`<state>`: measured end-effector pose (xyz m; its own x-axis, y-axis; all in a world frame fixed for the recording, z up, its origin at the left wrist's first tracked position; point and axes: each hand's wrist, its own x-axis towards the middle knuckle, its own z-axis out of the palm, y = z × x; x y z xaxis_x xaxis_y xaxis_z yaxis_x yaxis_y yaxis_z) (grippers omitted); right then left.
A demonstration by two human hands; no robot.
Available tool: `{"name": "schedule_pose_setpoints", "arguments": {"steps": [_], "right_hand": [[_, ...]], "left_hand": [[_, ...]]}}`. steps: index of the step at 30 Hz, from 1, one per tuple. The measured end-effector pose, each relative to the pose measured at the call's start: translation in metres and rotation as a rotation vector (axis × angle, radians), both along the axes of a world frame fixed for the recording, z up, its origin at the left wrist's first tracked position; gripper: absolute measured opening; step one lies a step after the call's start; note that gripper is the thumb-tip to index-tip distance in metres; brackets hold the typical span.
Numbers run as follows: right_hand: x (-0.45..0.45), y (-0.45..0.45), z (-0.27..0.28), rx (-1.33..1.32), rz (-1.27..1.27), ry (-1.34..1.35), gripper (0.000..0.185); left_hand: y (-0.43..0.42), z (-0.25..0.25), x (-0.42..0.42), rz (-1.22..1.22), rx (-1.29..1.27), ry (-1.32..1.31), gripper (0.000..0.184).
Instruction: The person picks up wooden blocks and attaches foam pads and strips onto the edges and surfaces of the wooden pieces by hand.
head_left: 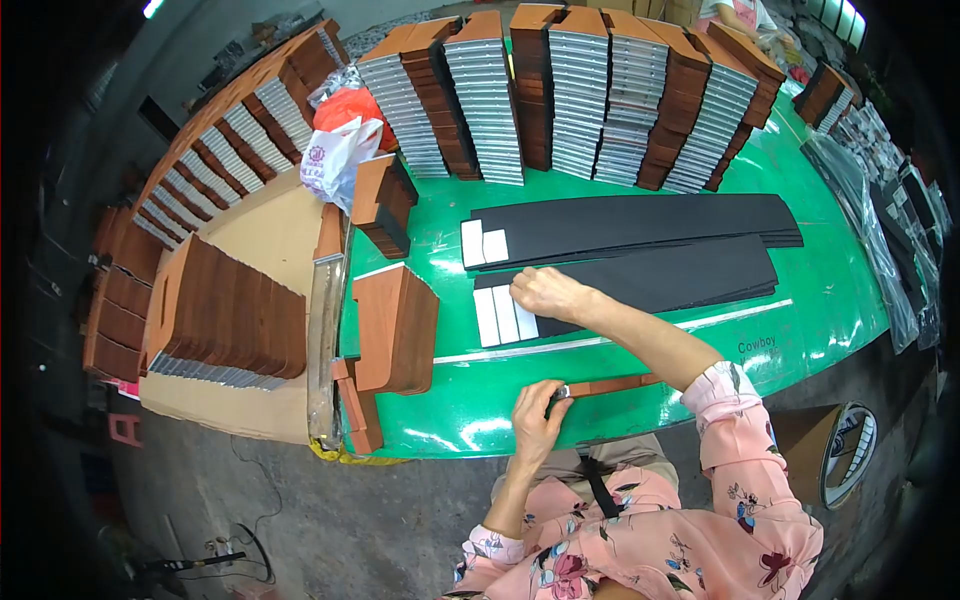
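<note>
My left hand [538,418] is closed around the near end of a narrow brown wood-grain piece [612,386] at the table's front edge. A small dark and silvery part [559,396] shows at its fingers. Farther in, my right hand [548,294] has its fingers curled down at the white strips [497,316] on the left end of a stack of black flat strips [660,278]; whatever its fingertips pinch is hidden. Behind it lies a second black stack [640,222], with white pieces [484,245] at its left end.
Tall stacks of brown and grey pieces [578,100] line the back of the green table [620,425]. A brown block stack [395,330] stands left of my hands, beside cardboard [215,405]. Plastic-wrapped items [865,215] lie right. Another person [740,15] is at the far back.
</note>
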<state>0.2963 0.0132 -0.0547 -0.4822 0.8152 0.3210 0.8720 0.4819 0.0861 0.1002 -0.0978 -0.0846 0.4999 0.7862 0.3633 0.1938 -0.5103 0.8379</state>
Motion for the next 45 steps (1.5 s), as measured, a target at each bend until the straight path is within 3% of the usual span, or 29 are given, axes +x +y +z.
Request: {"name": "schedule_pose_setpoints", "arguments": {"steps": [3,5,7,9,14,16,20,22,23,26,45], "right_hand": [[0.009,0.009,0.005,-0.122,-0.068,0.142,0.009],[0.014,0.009,0.007,-0.240,-0.212,0.471,0.013],[0.020,0.004,0.017,-0.372,-0.326,0.815,0.016],[0.020,-0.015,0.030,-0.686,-0.437,1.530,0.017],[0.029,-0.096,0.054,-0.847,-0.404,1.743,0.013],[0.026,-0.130,0.056,-0.849,-0.281,1.866,0.018],[0.006,-0.173,0.062,-0.781,-0.424,1.705,0.021],[-0.005,-0.182,0.050,-0.591,-0.408,1.350,0.020],[-0.011,-0.185,0.048,-0.594,-0.411,1.349,0.020],[-0.029,-0.183,0.044,-0.109,-0.318,0.879,0.023],[-0.047,-0.180,0.052,-0.105,-0.312,0.671,0.026]], "left_hand": [[0.000,0.000,-0.002,-0.005,-0.007,-0.006,0.028],[0.001,0.000,-0.001,-0.006,-0.009,-0.011,0.028],[0.002,-0.001,-0.001,-0.007,-0.018,-0.014,0.028],[0.002,0.000,-0.001,-0.013,-0.046,-0.017,0.029],[0.000,0.003,-0.002,-0.030,-0.077,0.001,0.026],[0.003,0.003,-0.002,-0.052,-0.082,-0.007,0.029],[0.004,0.015,0.000,-0.100,-0.024,-0.089,0.030],[0.003,0.008,0.000,-0.114,-0.052,-0.108,0.030],[0.002,0.004,0.000,-0.125,-0.075,-0.127,0.030],[-0.001,-0.001,0.003,-0.100,-0.149,-0.170,0.029],[0.000,-0.002,0.006,-0.081,-0.195,-0.226,0.029]]}}
